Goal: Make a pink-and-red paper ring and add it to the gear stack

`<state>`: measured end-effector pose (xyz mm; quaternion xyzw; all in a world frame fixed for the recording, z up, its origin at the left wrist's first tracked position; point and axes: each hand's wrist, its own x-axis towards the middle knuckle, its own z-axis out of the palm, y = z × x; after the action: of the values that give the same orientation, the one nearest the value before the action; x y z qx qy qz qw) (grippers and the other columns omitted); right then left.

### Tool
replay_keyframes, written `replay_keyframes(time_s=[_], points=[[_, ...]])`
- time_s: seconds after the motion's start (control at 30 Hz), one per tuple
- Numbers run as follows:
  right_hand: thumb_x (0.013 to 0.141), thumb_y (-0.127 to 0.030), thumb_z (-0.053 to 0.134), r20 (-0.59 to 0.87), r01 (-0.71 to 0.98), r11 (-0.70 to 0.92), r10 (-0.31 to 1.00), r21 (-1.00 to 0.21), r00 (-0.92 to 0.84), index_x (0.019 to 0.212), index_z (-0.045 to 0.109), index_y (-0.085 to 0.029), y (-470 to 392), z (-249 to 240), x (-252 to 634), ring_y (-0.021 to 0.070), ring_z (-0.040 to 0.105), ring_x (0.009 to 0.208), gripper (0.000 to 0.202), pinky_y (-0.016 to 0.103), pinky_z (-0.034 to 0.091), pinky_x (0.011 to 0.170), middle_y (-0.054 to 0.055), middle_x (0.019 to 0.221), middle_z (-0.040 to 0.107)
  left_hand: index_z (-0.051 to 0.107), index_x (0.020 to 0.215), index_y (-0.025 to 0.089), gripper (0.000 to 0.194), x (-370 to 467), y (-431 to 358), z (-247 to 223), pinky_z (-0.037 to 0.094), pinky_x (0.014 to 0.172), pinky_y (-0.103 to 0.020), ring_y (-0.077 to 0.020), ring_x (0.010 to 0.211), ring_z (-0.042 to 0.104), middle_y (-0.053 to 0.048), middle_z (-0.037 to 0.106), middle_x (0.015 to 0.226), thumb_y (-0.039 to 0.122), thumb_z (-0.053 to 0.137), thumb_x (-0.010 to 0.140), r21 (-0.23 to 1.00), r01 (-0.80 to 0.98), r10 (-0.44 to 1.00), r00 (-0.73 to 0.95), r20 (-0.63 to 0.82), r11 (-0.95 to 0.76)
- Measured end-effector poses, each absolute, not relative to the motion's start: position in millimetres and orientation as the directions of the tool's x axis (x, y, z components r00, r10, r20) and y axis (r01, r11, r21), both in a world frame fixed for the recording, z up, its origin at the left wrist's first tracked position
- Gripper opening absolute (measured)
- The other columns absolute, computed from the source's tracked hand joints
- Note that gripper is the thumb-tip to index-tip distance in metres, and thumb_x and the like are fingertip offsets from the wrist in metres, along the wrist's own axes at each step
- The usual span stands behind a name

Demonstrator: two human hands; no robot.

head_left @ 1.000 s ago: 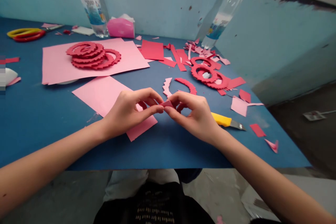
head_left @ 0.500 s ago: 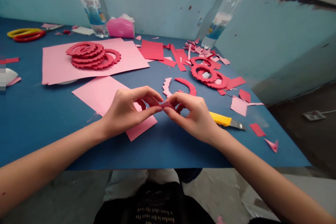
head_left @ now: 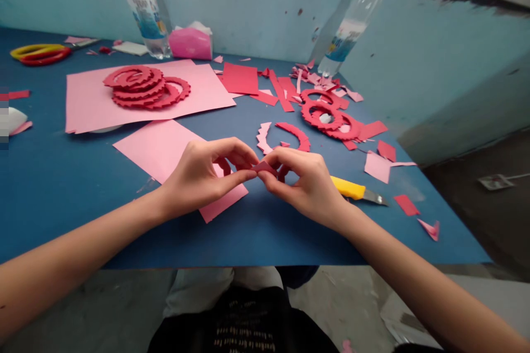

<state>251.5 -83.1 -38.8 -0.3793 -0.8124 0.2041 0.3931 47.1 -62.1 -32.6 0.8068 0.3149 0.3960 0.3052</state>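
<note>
Between the fingertips of both hands is a small folded piece of red paper point(head_left: 264, 166), held just above the table. My left hand point(head_left: 209, 168) pinches its left end with thumb and forefinger. The other end is gripped by my right hand point(head_left: 300, 176) in the same way. Under my left forearm and hand lies a pink paper sheet point(head_left: 159, 146). Just beyond the fingers rest a curved pink zigzag paper strip point(head_left: 263, 138) and a curved red one point(head_left: 296, 135). A yellow utility knife point(head_left: 350, 187) lies beside my right hand, its handle partly hidden.
Red zigzag paper rings point(head_left: 136, 88) are stacked on a large pink sheet point(head_left: 86, 99). More red rings point(head_left: 321, 116) and paper scraps point(head_left: 306, 74) lie at the right. Two plastic bottles point(head_left: 144, 16) point(head_left: 345, 38), a pink tissue pack point(head_left: 190, 43) and scissors point(head_left: 41, 54) stand or lie along the back.
Both hands stay almost in place. The folded red paper between the fingertips has tilted slightly, and more of its face shows.
</note>
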Motion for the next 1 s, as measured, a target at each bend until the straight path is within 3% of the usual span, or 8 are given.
replay_keyframes(time_s=[0.43, 1.0], points=[[0.087, -0.012, 0.061, 0.5, 0.428, 0.624, 0.781, -0.654, -0.374, 0.083, 0.065, -0.016, -84.0, -37.9, 252.6, 0.0082, 0.054, 0.063, 0.007, 0.02, 0.045, 0.056, -0.002, 0.072, 0.062, 0.072, 0.088, 0.016, 0.008, 47.0, -58.1, -32.3, 0.059, 0.06, -0.016, -0.0096, 0.066, 0.072, 0.001, 0.075, 0.079, 0.013, 0.073, 0.081, 0.838, 0.182, 0.796, 0.463, 0.389, -0.515], [0.09, -0.016, 0.063, 0.512, 0.423, 0.602, 0.799, -0.677, -0.317, 0.084, 0.066, -0.015, -82.8, -38.0, 252.1, 0.0073, 0.055, 0.063, 0.006, 0.019, 0.046, 0.056, -0.003, 0.072, 0.063, 0.069, 0.095, 0.017, 0.008, 44.5, -55.4, -33.2, 0.058, 0.056, -0.017, -0.0114, 0.071, 0.073, 0.0, 0.074, 0.084, 0.016, 0.069, 0.087, 0.803, 0.169, 0.755, 0.491, 0.435, -0.572]])
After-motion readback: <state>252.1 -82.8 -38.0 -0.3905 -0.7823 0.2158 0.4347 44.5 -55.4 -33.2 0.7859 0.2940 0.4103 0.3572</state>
